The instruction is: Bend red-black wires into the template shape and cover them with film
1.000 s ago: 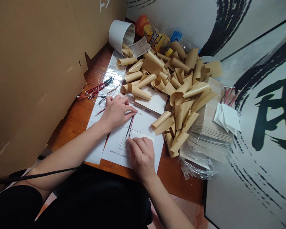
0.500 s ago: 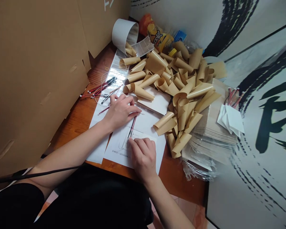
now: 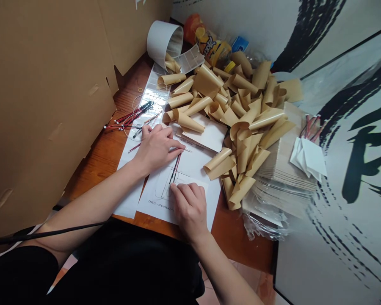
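Wooden desk [image 3: 95, 169]: we had the left hand [image 3: 157, 148] resting open, the right hand [image 3: 190, 207] pressing a white label [image 3: 190, 183] flat on the printed sheet [image 3: 158, 207] beside a red-black wire [image 3: 175, 168]; next calls for lifting it.

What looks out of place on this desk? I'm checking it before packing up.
The white cylindrical roll lies tipped on its side at the far end of the wooden desk, with tan curled sheets spilling from its mouth. More curls sprawl in a loose heap, which looks untidy.
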`<action>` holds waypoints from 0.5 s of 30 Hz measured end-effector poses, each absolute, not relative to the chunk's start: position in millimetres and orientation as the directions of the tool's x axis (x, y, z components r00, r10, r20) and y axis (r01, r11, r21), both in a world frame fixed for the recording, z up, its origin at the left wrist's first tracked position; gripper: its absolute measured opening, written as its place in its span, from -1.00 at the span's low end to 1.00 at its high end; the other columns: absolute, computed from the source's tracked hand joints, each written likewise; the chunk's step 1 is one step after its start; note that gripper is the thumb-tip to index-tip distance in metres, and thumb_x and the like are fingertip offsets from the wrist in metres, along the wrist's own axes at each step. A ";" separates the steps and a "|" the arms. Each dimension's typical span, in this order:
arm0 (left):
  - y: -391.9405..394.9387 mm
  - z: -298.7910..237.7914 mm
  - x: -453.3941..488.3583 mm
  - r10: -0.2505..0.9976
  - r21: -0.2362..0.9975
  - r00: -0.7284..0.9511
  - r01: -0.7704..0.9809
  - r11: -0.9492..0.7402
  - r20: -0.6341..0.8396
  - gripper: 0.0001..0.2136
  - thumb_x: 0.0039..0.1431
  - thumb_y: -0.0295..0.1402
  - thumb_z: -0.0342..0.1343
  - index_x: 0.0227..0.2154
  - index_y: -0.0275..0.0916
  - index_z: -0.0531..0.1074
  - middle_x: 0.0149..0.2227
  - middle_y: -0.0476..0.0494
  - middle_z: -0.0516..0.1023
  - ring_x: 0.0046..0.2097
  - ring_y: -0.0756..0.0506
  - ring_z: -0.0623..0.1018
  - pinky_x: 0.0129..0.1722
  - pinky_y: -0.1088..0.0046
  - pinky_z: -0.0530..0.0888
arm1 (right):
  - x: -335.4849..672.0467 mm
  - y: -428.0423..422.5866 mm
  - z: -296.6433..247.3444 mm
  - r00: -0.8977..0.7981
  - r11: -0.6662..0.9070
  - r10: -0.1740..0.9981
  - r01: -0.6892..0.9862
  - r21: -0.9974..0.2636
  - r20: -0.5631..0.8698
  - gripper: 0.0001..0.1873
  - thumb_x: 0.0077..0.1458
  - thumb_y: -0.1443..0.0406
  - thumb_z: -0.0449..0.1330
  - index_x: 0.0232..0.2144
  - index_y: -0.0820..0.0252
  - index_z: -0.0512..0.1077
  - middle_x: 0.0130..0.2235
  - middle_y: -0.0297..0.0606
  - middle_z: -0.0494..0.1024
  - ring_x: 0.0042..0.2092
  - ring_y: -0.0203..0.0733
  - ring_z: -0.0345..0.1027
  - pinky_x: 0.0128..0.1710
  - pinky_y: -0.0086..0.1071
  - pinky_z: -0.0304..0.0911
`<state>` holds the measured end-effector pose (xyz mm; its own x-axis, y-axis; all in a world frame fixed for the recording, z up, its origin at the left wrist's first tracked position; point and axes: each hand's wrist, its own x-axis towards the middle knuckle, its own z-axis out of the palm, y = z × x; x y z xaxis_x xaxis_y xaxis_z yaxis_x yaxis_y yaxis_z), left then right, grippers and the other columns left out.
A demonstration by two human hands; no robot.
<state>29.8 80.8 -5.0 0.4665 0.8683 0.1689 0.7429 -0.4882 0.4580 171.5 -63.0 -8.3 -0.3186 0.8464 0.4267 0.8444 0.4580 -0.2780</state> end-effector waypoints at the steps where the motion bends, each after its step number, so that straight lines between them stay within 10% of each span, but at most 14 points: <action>1: 80.9 -5.1 29.5 0.869 0.463 0.465 0.741 -0.486 0.169 -0.86 0.24 -0.14 0.22 -0.23 0.11 0.66 -0.26 -0.08 0.47 -0.12 -0.19 0.37 0.00 0.06 0.13 | 171.6 -62.8 -8.8 -0.319 0.458 0.847 0.844 -0.279 0.425 -0.73 0.28 0.53 0.04 -0.06 0.25 0.43 -0.38 -0.22 0.49 -0.33 -0.13 0.16 -0.37 -0.23 -0.04; 15: 82.0 0.4 27.3 0.878 0.494 0.471 0.745 -0.448 0.085 -0.75 0.08 -0.02 0.32 -0.19 0.13 0.66 -0.26 -0.07 0.46 -0.12 -0.18 0.34 0.01 0.08 0.12 | 179.2 -57.0 -10.7 -0.391 0.516 0.826 0.814 -0.266 0.405 -0.79 0.29 0.51 0.09 -0.13 0.22 0.46 -0.38 -0.24 0.47 -0.32 -0.17 0.17 -0.37 -0.25 -0.05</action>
